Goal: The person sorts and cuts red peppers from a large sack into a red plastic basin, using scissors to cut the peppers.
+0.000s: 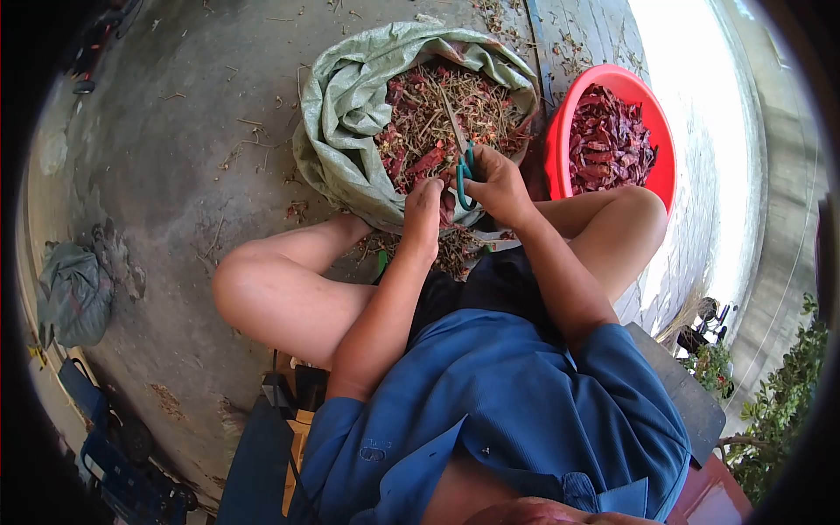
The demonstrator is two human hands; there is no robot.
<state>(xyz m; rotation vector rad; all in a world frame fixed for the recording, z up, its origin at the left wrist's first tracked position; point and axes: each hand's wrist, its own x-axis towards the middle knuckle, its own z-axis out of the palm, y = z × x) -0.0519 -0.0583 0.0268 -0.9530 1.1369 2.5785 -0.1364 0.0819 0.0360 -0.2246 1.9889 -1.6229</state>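
Observation:
Over the near edge of a pale green woven sack [343,109], my two hands are close together. My right hand [497,185] grips scissors [465,171] by their teal handles, with the blades pointing away over the sack. My left hand [423,210] is closed, its fingertips beside the handles; a dark red dried chili pepper [447,208] shows at its fingers, partly hidden. Inside the rolled-down sack lie dried stems [472,101] mixed with red chili pieces [429,164].
A red plastic basin [667,157] holding dried red chilies [610,144] stands right of the sack, by my knee. Loose stems [455,254] lie between my legs and on the concrete floor [201,166]. A grey-green bag [74,293] sits at far left.

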